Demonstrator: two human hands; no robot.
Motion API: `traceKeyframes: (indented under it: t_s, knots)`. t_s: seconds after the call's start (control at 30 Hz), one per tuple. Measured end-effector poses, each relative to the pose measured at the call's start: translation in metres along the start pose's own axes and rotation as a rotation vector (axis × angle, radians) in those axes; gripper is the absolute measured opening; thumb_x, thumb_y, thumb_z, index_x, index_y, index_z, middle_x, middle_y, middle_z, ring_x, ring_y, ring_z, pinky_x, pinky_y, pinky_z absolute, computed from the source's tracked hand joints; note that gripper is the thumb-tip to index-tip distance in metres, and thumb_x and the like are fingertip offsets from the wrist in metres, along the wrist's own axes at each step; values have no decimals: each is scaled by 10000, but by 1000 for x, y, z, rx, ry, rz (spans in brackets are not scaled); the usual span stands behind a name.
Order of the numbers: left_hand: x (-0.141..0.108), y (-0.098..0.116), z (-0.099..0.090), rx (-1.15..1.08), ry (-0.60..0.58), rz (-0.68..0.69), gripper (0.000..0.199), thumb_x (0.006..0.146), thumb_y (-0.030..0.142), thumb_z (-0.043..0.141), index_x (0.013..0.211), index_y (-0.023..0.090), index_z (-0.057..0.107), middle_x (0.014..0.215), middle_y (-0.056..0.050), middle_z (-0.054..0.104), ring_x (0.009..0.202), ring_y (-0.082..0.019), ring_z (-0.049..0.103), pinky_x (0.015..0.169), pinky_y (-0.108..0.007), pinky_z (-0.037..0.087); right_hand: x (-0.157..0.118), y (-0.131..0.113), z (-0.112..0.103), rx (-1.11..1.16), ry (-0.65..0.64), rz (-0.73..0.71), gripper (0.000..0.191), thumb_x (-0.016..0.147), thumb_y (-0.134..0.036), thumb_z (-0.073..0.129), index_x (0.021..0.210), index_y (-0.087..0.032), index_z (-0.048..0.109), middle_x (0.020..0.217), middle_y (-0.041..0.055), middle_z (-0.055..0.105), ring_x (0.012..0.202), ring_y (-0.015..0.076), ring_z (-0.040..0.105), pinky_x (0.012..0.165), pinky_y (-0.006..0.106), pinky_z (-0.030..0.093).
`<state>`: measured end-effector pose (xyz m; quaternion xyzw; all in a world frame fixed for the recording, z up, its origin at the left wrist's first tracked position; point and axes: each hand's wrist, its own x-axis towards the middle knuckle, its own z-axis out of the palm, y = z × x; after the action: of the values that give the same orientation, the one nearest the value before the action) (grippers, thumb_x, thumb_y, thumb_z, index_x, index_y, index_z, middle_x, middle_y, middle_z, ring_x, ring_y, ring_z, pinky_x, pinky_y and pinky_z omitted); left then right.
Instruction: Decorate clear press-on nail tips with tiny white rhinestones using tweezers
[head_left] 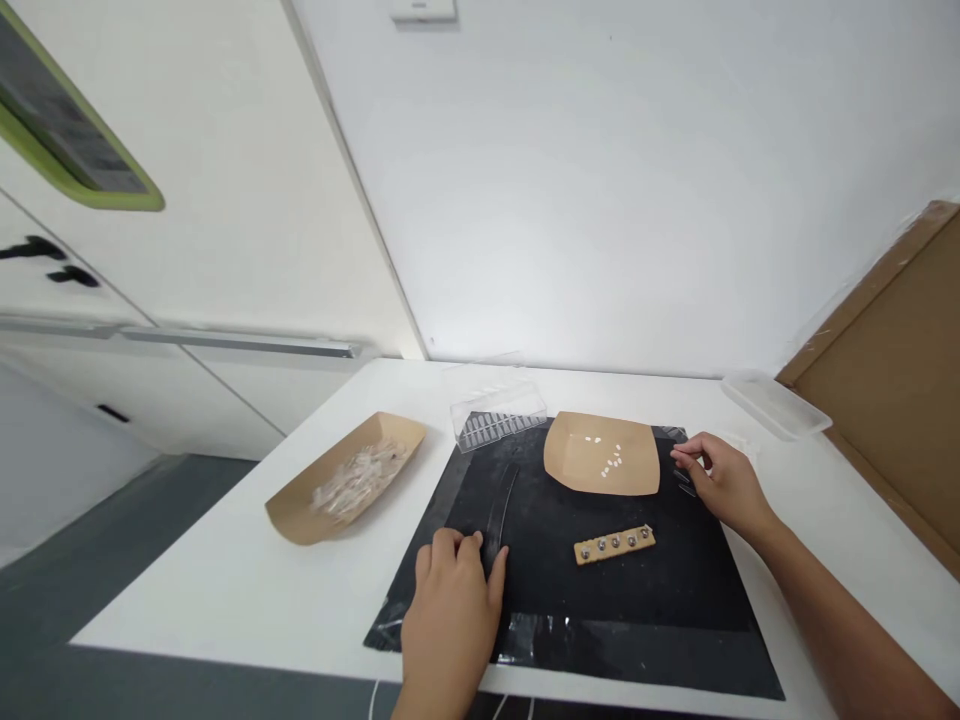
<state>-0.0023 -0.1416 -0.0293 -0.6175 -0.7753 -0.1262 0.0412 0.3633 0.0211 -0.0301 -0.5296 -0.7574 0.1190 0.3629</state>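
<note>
My left hand [456,600] rests on the black mat [600,580], its fingers apart beside a dark, clear-edged strip [501,510]. Over the mat's right edge, my right hand [716,480] has thumb and index finger pinched together; anything between them is too small to name. Small clear pieces [685,483] lie just under that hand. Left of it is a brown paper tray [645,470] holding several small white pieces [616,462]. A wooden strip [581,553] with several shiny metal knobs lies on the mat between my hands.
A second brown tray [300,515] with a heap of clear pieces [360,480] stands at left on the white table [225,590]. An open clear box [499,418] is at the back, a translucent container [776,405] back right, beside a cardboard box [900,370].
</note>
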Motion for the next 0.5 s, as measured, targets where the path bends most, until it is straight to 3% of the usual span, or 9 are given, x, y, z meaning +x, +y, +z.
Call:
traceKeyframes:
  t_s: [0.17,0.33,0.5]
  knots:
    - [-1,-4,-3,-29,-23,-31,299,1031,268,524,1077,97,766,1053,-145,659,1038,-327,589,974,-467,513,-1,2,2,5,-21,15,283,1000,-511,593,965,-248,691,926,55,759,826,246,708,757,389,541]
    - [2,-8,-2,-48,-51,-65,187,1000,248,573,1031,129,714,1031,-129,676,1038,-328,604,916,-431,494,0,2,3,-9,-29,7,259,995,-491,599,941,-251,679,920,50,751,843,254,713,766,398,539]
    - [32,-14,-24,-24,-66,30,195,1010,184,492,885,171,642,871,-122,680,907,-322,616,777,-396,462,0,5,3,-6,0,-6,252,996,-475,580,923,-251,668,919,58,745,851,262,701,765,403,529]
